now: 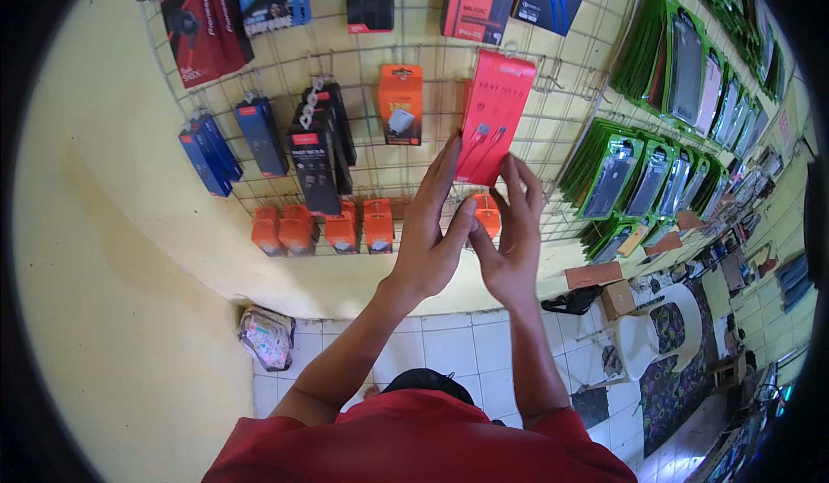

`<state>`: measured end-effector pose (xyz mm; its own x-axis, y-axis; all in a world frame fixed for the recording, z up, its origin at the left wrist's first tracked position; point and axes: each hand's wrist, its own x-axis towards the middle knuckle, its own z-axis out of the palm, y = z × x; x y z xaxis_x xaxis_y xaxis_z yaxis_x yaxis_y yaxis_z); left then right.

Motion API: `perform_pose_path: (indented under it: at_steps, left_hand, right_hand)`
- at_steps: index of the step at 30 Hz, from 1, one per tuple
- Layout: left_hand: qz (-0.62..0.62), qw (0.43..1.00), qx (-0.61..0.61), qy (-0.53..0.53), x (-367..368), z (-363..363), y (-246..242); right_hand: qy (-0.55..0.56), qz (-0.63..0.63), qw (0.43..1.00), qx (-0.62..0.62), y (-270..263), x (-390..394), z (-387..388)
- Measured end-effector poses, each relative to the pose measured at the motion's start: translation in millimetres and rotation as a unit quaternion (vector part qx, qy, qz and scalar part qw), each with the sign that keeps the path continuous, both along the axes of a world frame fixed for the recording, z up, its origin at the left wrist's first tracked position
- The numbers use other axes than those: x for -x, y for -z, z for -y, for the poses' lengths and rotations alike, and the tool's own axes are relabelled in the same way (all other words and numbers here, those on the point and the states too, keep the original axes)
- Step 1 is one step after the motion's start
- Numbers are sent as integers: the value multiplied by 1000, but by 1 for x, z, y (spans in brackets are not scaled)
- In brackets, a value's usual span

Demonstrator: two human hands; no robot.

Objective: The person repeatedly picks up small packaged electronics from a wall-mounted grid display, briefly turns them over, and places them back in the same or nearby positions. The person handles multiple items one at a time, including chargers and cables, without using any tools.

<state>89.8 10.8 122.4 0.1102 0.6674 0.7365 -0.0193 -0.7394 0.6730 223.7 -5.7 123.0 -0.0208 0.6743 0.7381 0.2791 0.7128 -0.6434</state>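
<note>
A red USB cable box (495, 113) hangs upright at a hook of the wire grid, its front printed with cable plugs. My left hand (427, 230) lies along its lower left edge, fingers straight and pointing up. My right hand (515, 237) has its fingers bent at the lower right edge. Between them the two hands hold the box by its sides. My thumbs meet just below its bottom end. Partly hidden behind my hands is a small orange box (486, 214). Left of the red box hangs an orange charger box (401, 104).
The wire grid (447, 88) carries black cable boxes (315, 169), blue boxes (261, 136) and several orange boxes (377, 227). Phone cases in green packaging (683, 62) hang at right. Below are a backpack (267, 337), a white plastic chair (638, 340) and a cardboard box (618, 299).
</note>
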Motion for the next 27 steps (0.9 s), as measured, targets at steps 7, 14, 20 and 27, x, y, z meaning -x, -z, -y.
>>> perform_pose_path:
  at_steps: [7,14,20,27]
  left_hand:
    - [14,999,47,-20,-28,-22,54]
    - [28,997,58,-37,-38,-37,69]
    - [47,995,82,-39,-42,-43,73]
    - [50,995,78,-44,-43,-54,74]
  right_hand:
    - [-3,-10,998,62,49,-20,-26]
    - [-29,-18,996,80,59,-29,-44]
    - [-33,2,997,72,65,-36,-56]
    - [-54,-5,997,61,68,-36,-70]
